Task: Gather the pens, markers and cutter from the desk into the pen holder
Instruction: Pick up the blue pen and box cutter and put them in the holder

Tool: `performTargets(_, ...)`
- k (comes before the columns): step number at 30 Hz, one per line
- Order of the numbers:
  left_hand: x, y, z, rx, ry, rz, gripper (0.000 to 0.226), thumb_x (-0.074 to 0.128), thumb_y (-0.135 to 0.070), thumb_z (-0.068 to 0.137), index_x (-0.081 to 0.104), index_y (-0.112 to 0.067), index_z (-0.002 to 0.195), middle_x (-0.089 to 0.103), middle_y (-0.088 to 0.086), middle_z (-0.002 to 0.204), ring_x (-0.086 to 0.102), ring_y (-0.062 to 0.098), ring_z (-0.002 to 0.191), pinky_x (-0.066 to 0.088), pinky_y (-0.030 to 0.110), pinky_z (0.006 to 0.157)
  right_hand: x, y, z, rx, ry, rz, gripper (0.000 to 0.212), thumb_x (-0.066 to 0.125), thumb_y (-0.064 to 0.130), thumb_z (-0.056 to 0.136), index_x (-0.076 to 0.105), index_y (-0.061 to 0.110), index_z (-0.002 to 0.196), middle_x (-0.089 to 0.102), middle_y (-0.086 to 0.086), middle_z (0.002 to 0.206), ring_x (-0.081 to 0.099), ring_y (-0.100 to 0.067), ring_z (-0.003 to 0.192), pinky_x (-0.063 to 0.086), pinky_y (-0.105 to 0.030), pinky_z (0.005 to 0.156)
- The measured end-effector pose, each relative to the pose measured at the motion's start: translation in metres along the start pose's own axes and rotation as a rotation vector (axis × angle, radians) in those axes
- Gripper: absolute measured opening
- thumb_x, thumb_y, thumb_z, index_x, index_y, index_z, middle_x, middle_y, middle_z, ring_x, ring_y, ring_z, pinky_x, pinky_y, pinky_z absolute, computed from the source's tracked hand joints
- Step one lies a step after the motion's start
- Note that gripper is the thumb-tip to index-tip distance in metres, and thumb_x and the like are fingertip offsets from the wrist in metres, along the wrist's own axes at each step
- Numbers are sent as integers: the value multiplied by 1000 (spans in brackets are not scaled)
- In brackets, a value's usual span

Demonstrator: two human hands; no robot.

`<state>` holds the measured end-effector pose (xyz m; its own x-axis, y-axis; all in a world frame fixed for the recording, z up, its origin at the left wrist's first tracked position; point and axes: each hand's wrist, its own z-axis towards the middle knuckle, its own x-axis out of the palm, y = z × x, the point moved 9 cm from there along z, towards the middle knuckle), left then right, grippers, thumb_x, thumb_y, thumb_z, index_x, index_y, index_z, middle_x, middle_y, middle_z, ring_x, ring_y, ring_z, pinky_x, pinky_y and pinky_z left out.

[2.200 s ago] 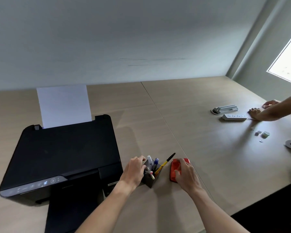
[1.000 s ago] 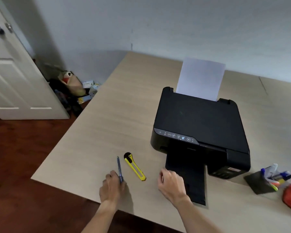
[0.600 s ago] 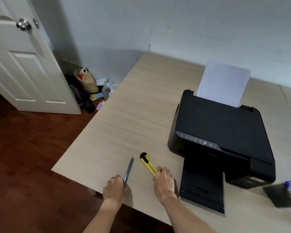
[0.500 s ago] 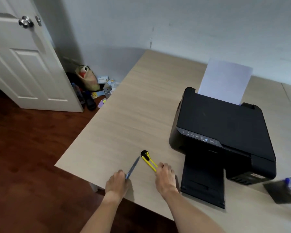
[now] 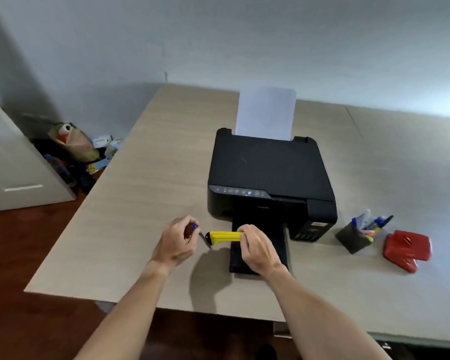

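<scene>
My left hand (image 5: 176, 240) is closed around a thin blue pen (image 5: 201, 235), lifted off the desk. My right hand (image 5: 257, 248) grips one end of the yellow cutter (image 5: 222, 237), held level above the desk with its black tip pointing left toward the pen. Both hands hover in front of the printer's output tray. The dark pen holder (image 5: 351, 239) stands on the desk at the right, with several pens and markers (image 5: 369, 224) sticking out of it.
A black printer (image 5: 268, 175) with a white sheet (image 5: 266, 113) in its feeder sits mid-desk, its output tray (image 5: 281, 242) extended toward me. A red flat object (image 5: 407, 249) lies right of the holder. The desk's left edge (image 5: 94, 201) drops to a wooden floor with clutter and a white door.
Both hands have lifted off the desk, the left with the blue pen and the right with the yellow cutter. The view has swung right, and the pen holder is back in sight.
</scene>
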<state>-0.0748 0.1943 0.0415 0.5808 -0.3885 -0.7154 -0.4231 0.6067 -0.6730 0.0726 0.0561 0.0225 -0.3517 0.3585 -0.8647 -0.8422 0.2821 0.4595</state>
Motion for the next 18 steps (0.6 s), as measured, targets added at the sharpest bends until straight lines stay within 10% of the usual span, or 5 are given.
performTargets(10,135,-204,51,363,207,-184,11,62,-7,88,64,-15,95,55,-17,70,53,-2,59,37,7,59,-178,-173,-95,363,-345,-104,14,41,14,91,55,15,95,57,-4,86,54,-27,75,44,-37,72)
performTargets(18,220,-313,86,377,243,-259,10,52,-17,96,58,-15,105,69,3,85,66,17,76,56,35,69,-254,-278,-139,609,-501,-29,7,46,12,95,51,17,95,60,0,89,55,-21,79,41,-31,69)
